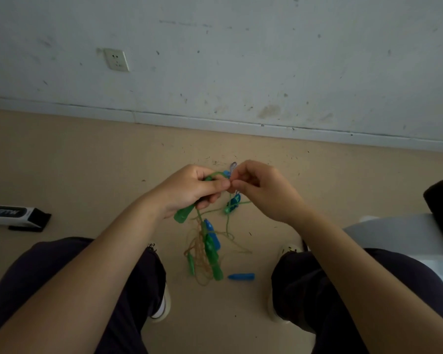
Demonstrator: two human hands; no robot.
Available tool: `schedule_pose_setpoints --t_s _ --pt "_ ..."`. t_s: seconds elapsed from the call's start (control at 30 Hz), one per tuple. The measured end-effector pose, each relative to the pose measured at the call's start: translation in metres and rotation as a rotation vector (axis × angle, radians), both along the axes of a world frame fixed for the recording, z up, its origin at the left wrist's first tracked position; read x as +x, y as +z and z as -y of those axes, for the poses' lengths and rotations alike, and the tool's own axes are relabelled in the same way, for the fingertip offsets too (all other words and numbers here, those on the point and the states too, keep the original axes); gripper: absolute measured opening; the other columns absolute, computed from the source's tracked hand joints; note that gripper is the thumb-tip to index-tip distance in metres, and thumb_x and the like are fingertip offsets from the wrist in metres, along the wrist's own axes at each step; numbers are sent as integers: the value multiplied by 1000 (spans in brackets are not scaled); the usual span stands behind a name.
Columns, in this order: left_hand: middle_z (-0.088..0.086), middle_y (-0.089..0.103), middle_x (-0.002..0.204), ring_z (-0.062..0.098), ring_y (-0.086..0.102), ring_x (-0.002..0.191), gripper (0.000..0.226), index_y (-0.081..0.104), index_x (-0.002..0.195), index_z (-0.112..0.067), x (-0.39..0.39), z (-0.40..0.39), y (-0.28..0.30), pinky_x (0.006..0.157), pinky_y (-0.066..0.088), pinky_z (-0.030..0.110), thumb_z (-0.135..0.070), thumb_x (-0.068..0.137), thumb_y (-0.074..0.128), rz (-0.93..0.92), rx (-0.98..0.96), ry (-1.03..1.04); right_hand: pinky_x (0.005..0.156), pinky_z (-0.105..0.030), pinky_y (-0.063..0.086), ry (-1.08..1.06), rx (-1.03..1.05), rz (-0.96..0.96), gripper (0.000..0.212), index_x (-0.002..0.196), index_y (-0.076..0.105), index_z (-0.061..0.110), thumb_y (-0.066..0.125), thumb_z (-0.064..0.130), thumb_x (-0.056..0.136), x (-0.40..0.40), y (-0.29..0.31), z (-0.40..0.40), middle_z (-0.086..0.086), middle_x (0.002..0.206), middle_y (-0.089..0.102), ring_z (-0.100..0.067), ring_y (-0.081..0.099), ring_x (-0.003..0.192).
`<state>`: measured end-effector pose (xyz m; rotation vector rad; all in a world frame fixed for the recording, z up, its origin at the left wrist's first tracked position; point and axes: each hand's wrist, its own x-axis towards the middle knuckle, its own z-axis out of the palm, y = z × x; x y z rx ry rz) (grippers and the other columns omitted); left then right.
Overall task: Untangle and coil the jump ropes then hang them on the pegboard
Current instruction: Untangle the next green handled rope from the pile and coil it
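Note:
A tangle of jump ropes [205,251] with thin tan and green cords hangs between my knees down to the floor. My left hand [189,190] grips a green handle [182,214] and a green cord looped over its fingers. My right hand [264,190] pinches the cords at the knot, fingertip to fingertip with the left. A blue-and-white braided rope [233,166] peeks out above the hands. More green and blue handles [212,249] dangle in the tangle. One blue handle [241,276] lies on the floor. No pegboard is in view.
The tan floor [87,162] meets a scuffed white wall [241,60] with a socket [117,60]. A black-and-white box [13,217] lies at the left. A grey and black seat or furniture edge [407,233] stands at the right. My legs and shoes frame the tangle.

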<state>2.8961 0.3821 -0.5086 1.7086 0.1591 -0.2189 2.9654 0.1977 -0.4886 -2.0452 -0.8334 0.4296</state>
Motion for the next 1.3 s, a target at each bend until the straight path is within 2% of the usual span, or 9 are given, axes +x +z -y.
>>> schedule_pose_setpoints --t_s 0.2,0.3,0.4,0.5,0.63,0.8,0.93,1.2,1.3 --pt "-1 63 63 12 57 53 20 76 93 -9 -1 -8 1 57 51 23 -27 92 69 -35 95 -39 62 -6 34 -42 -88 237 2 90 71 25 71 25 88 8 1 6 15 76 45 15 45 68" --pt "1 69 67 15 66 61 18 76 96 -11 -1 -14 0 62 53 22 -26 95 66 -37 127 -9 62 -19 37 -289 66 188 5 86 69 27 70 23 89 24 6 20 7 74 52 -1 45 63" --pt "2 75 76 15 72 74 15 76 95 -14 0 -18 0 70 54 19 -22 98 63 -34 209 12 77 -39 53 -418 119 169 4 93 70 18 66 20 92 30 7 29 -6 88 66 -19 59 79" --pt "4 75 74 18 73 70 11 74 92 -10 -1 -15 -3 66 56 22 -14 97 65 -41 204 0 92 -33 52 -362 67 203 12 105 66 18 65 19 93 25 2 26 3 103 68 -10 62 97" --pt "6 74 75 24 72 65 8 76 91 -11 -1 -3 -4 63 58 30 -17 92 71 -8 128 -18 98 -20 46 -90 38 146 50 126 54 27 75 34 82 10 0 16 13 113 65 1 58 111" --pt "7 76 78 23 73 65 10 76 87 -15 0 3 -4 60 54 24 -12 94 70 9 114 11 73 -36 54 98 44 -136 32 107 57 16 76 19 82 1 -7 2 3 83 60 -13 59 73" --pt "2 76 78 16 72 67 14 75 88 -14 2 0 -3 61 55 25 -27 93 70 -36 262 -26 57 -19 37 114 -161 -8 20 93 58 27 72 16 86 5 -8 1 9 69 45 -2 40 55" --pt "-6 76 77 3 67 66 16 78 84 -15 1 -17 -9 60 47 17 -29 90 74 -165 444 -63 47 -7 36 -362 80 123 5 89 67 22 65 22 93 32 6 27 11 62 53 4 45 47" --pt "-5 77 78 2 67 65 15 78 84 -15 2 -20 -9 57 46 14 -28 90 74 -119 404 12 59 -17 46 -470 140 40 7 90 64 21 60 21 96 39 7 35 6 71 60 -1 55 60"
